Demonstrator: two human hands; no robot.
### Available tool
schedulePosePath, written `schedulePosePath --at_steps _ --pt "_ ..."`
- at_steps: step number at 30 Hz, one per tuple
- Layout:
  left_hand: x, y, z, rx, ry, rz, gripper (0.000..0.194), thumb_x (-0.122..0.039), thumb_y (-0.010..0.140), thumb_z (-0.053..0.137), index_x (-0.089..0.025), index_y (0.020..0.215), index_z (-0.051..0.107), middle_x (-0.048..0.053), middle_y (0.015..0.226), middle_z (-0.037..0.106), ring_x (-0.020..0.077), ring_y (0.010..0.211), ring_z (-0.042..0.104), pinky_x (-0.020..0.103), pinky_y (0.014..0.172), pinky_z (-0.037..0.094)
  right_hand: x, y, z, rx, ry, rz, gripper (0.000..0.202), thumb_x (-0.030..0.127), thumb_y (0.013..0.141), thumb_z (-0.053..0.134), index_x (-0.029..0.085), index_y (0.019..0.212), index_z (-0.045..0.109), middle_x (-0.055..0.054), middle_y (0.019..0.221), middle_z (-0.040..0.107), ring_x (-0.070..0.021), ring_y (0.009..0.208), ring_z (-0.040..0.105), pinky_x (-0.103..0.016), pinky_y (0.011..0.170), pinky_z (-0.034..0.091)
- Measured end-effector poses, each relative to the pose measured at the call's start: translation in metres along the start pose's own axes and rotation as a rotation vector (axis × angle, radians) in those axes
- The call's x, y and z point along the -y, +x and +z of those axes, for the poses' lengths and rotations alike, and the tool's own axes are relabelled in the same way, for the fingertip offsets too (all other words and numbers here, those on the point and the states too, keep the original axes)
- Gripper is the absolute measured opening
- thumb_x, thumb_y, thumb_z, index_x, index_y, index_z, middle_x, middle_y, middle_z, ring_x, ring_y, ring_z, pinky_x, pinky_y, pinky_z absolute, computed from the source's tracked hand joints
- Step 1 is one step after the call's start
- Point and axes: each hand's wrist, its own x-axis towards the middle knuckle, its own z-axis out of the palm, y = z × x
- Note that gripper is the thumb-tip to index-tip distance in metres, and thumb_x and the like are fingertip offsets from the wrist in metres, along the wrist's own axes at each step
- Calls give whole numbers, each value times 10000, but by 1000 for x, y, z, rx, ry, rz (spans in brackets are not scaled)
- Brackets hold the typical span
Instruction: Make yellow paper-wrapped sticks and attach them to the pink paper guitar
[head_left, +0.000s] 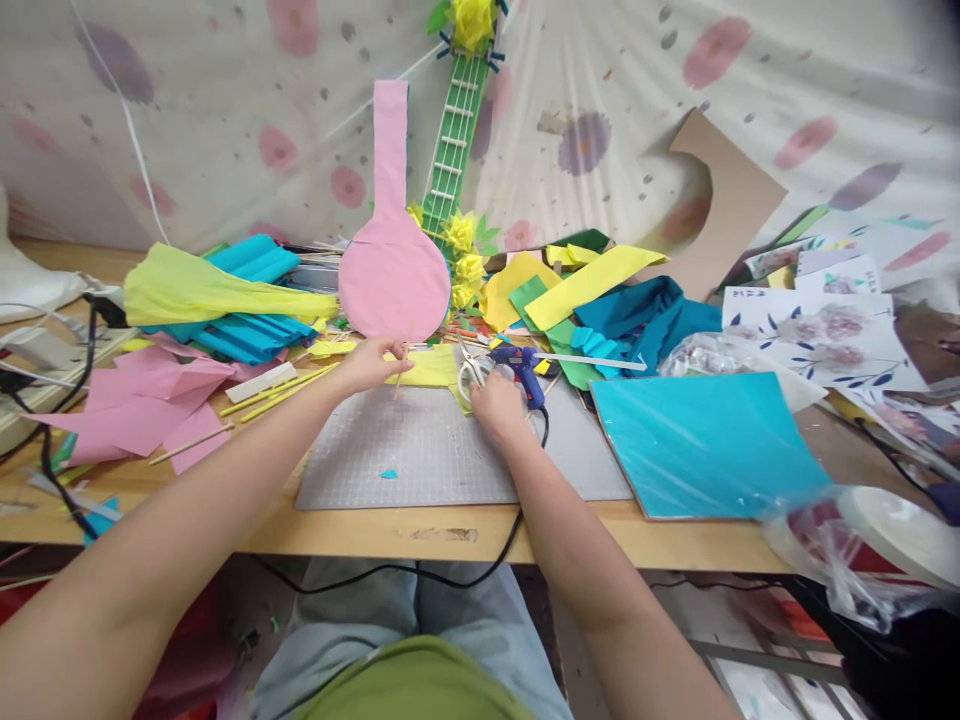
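My left hand (373,366) pinches a thin wooden stick (397,386) above the back of the grey cutting mat (420,450). Beneath and beyond its fingertips lies a strip of yellow crepe paper (431,366). My right hand (498,402) is closed at the handles of a pair of scissors (469,368), blades pointing away from me. Its fingertips are partly hidden. Just right of that hand rests a blue glue gun (525,368) with a white glue stick in its back. Behind both hands stands a pink banjo-shaped piece (395,280), leaning upright.
A green-necked paper instrument (456,140) with yellow flowers leans at the back. Pink paper (150,395) and yellow sticks (279,396) lie left. A turquoise sheet pack (705,440) and clear-wrapped tape roll (892,530) lie right. The glue gun's black cord (480,578) hangs past the table's front edge.
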Motion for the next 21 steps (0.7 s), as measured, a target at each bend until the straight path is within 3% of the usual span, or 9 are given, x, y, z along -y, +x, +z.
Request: schedulePosePath --at_steps 2,5,9,12,14,17,21 --pt "4 3 2 15 127 45 249 -318 518 697 -158 536 508 45 911 643 217 936 556 346 870 374 -1 0 1 -26 2 15 355 311 808 434 36 1026 484 -225 974 604 -276 901 602 -333 742 431" --pt "8 6 4 68 158 -1 273 -312 495 708 -161 500 481 34 836 654 213 890 573 316 815 396 -1 -2 0 -49 22 26 331 263 778 474 45 1027 481 -206 917 617 -276 865 608 -339 714 432" --pt "2 0 15 104 -13 -20 289 -345 495 713 -152 512 499 49 807 649 204 848 581 310 766 409 5 -7 0 -151 293 -177 292 277 800 439 138 1056 466 -101 843 632 -210 791 606 -322 701 432" --pt "-7 -5 29 101 -151 -19 305 -402 528 689 -136 576 548 60 829 642 178 773 581 309 727 416 13 -11 9 -47 687 -409 249 350 785 461 191 973 501 -34 840 631 -141 734 592 -272 678 447" --pt "-9 -5 37 99 -155 -11 322 -429 555 665 -129 619 569 53 766 634 165 713 572 306 697 420 18 -12 17 57 841 -477 176 326 758 485 191 865 524 -12 803 627 -114 682 582 -254 663 455" --pt "-5 2 40 57 -34 30 331 -434 588 639 -127 700 586 58 789 635 176 750 573 304 714 424 19 -10 25 77 867 -444 85 273 737 490 192 742 515 21 671 593 -98 589 552 -259 643 462" --pt "13 16 31 -38 336 141 356 -385 694 556 -145 955 587 81 1018 622 195 942 552 309 834 391 16 -7 27 49 951 -321 66 265 759 457 200 755 466 28 652 563 -95 586 561 -244 581 490"
